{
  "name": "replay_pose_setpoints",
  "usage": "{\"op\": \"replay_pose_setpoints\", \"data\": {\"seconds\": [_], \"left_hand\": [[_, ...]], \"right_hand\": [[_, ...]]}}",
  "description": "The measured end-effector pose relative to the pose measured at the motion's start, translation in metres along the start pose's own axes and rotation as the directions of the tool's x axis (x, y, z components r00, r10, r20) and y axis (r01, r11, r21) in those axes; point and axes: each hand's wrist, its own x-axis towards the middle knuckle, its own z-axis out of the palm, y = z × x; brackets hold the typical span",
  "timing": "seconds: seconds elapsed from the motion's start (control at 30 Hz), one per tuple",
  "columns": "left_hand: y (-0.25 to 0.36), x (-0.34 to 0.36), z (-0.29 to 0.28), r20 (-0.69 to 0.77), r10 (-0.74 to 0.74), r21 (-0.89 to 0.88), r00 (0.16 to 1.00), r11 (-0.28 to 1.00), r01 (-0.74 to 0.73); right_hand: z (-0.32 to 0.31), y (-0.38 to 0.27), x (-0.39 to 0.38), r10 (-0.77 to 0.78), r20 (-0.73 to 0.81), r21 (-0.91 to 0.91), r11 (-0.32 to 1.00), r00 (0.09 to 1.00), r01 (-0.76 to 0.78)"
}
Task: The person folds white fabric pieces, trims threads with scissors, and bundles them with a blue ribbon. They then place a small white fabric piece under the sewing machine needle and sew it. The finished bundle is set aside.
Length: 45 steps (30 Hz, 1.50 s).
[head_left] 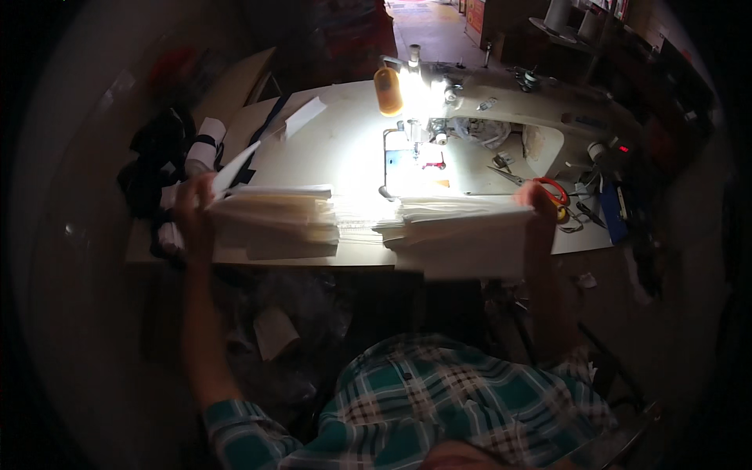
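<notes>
Closest in is the green plaid shirt point(470, 392), arms reaching up from it. Below the left hand, under the table edge, there's a pale scrap point(276, 334).

Then the main thing: white cloth in two layered stacks, both lying between the hands. The left hand point(196, 205) grips the outer end of the left stack point(282, 227), a bit blurry, with a white flap point(237, 167) poking up beside it. The right hand point(536, 200) has its fingers closed on the upper outer corner of the right stack point(470, 239), whose front hangs past the table point(294, 168) edge. Bright strands point(358, 223) span the gap midway between the hands (glare eats the detail).

Scissors point(552, 192) with orange handles sit right by the right hand, and a blue item point(616, 211) is further right. Left of the left hand are dark bundles point(160, 137). Beyond both hands stands the sewing machine point(509, 102), lit up, with an orange piece point(388, 92) by its lamp.
</notes>
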Motion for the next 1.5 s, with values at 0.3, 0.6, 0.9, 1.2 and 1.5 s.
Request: {"op": "replay_pose_setpoints", "data": {"seconds": [0.3, 0.6, 0.9, 1.2, 1.5], "left_hand": [[0.076, -0.107, -0.178, -0.203, 0.454, 0.274, 0.867, 0.877, -0.395], [0.244, -0.104, -0.249, 0.45, 0.385, 0.015, 0.806, 0.899, -0.438], [0.116, -0.119, -0.263, -0.38, -0.47, 0.468, 0.797, 0.645, 0.604], [-0.059, -0.016, -0.129, -0.014, -0.549, 0.019, 0.836, 0.835, 0.549], [0.093, 0.054, 0.135, 0.645, -0.041, 0.016, 0.763, 0.999, 0.041]], "right_hand": [[0.077, 0.156, 0.067, 0.118, 0.099, -0.322, 0.943, 0.988, -0.08], [0.266, 0.13, 0.11, 0.286, 0.577, -0.7, 0.656, 0.765, 0.283], [0.221, 0.122, 0.082, -0.02, 0.513, -0.647, 0.647, 0.858, 0.402], [0.186, -0.01, -0.056, -0.614, 0.634, -0.018, 0.596, 0.47, 0.803], [0.187, -0.121, -0.122, -0.644, 0.73, 0.302, 0.603, 0.227, 0.739]]}}
